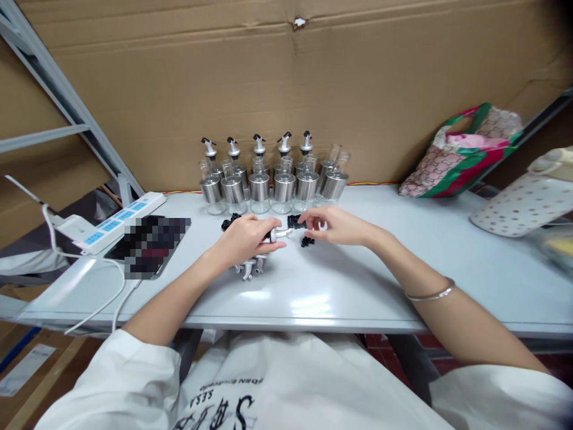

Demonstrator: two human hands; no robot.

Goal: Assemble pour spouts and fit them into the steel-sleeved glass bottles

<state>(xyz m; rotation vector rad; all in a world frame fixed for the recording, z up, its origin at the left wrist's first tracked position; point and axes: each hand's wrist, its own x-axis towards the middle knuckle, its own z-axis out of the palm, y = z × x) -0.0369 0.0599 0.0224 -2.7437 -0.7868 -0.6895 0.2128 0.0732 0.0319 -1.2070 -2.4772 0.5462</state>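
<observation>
Presently, leftmost about the work, dark parts (230, 221) lie just beyond the left hand, with loose silver spouts (248, 268) on its near side. The left hand (248, 237) pinches one silver pourer (281, 235) between thumb and fingers, mid-table, nearer than the glass bottles (259, 194). Its long axis runs roughly left to right, narrow tip pointing right, dark base toward the palm. Rightward are small black pieces (307, 241); above them the right hand (333, 225) curls loosely, whether holding one I cannot tell. The step seems to be pairing piece with pourer, calling for a fine right-hand pinch aligned to the tip.
</observation>
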